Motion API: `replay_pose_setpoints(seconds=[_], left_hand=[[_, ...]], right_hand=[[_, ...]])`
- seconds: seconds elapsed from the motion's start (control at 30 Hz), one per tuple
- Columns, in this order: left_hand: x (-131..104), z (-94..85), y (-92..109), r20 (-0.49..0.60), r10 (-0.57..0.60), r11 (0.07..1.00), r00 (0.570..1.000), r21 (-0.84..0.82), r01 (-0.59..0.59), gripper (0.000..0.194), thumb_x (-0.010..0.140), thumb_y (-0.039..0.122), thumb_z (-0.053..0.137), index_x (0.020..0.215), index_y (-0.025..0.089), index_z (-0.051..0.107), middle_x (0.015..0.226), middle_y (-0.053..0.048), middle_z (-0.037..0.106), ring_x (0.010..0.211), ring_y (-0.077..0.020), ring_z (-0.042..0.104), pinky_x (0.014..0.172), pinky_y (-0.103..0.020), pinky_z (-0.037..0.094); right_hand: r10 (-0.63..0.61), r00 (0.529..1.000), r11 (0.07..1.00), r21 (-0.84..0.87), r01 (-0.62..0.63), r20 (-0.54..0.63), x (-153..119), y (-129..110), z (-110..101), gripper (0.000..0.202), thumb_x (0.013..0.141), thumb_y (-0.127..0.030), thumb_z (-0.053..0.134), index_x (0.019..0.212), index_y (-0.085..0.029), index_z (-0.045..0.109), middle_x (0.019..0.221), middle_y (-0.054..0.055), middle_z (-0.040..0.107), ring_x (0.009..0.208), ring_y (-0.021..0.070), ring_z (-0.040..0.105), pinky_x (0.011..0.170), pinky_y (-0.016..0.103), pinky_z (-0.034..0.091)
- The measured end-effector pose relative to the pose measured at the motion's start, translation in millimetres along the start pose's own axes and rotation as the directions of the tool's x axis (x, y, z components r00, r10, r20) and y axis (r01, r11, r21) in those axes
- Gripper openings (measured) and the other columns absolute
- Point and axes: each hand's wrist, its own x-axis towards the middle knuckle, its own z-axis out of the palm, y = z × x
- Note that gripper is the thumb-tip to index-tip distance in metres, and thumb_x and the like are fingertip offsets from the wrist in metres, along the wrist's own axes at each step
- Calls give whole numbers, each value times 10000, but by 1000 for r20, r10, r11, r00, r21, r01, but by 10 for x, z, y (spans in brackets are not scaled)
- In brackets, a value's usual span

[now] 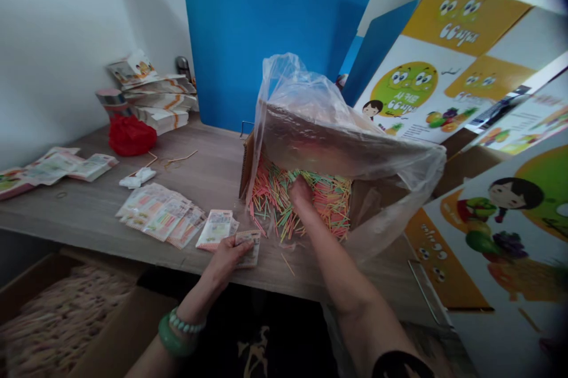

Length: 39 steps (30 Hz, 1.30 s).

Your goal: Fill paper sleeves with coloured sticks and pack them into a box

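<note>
My left hand (229, 255) grips a small printed plastic packet (249, 249) at the table's front edge. Beside it lies another packet (215, 229), partly over one more. My right hand (300, 190) reaches into a cardboard box lined with a clear plastic bag (310, 94). Its fingers are curled down among thin pink, yellow and green sticks (331, 203); what they hold is hidden. A fanned row of similar packets (162, 215) lies to the left. One loose stick (287, 264) rests on the table in front of the box.
A red plastic bag (132, 134) and stacked cartons (160, 103) stand at the back left, with more flat packs (53, 166) on the far left. Large printed boxes (444, 70) rise at the right. Below the table's left edge is an open carton (62, 319) of many small pieces.
</note>
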Motion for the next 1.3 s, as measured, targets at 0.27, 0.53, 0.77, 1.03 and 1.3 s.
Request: replay_pose_setpoints(seconds=[0.27, 0.53, 0.77, 1.03, 1.3], left_hand=[[-135, -16, -77, -118, 94, 983, 988, 171, -74, 306, 605, 392, 881, 779, 166, 769, 754, -67, 771, 676, -218, 694, 682, -338, 564], [2, 438, -113, 349, 533, 524, 771, 579, -625, 141, 829, 318, 707, 731, 220, 734, 1534, -112, 554, 1488, -309, 417, 1252, -463, 272], [184, 574, -87, 290, 430, 669, 855, 533, -518, 143, 687, 343, 839, 670, 238, 743, 1157, -118, 780, 1386, -340, 535, 1175, -442, 381], [-66, 353, -122, -163, 336, 938, 927, 146, -314, 400, 577, 355, 901, 901, 164, 767, 863, -71, 794, 852, -245, 737, 779, -335, 581], [-333, 198, -317, -207, 228, 972, 952, 108, -209, 362, 581, 334, 909, 847, 161, 735, 773, -42, 773, 688, -205, 712, 679, -307, 572]], right_hand=[[-132, 991, 645, 755, 113, -35, -721, 426, -51, 161, 849, -275, 430, 963, -211, 524, 863, 3, 610, 799, 147, 609, 804, 266, 501], [-398, 908, 618, 769, 164, 127, -1570, 380, 314, 188, 928, -293, 473, 1037, -208, 600, 988, 35, 698, 970, 182, 612, 852, 275, 493], [-422, 899, 715, 652, 254, 113, -1499, 462, 334, 157, 917, -255, 540, 1041, -215, 626, 967, 25, 734, 883, 179, 631, 772, 251, 483], [-207, 973, 695, 715, 75, 99, -1447, 431, 259, 212, 891, -196, 435, 1039, -198, 586, 869, 16, 687, 838, 153, 638, 821, 251, 495], [-227, 956, 880, 460, 119, 185, -1636, 591, -24, 296, 932, -202, 392, 1115, -186, 625, 932, 67, 736, 865, 198, 688, 801, 296, 522]])
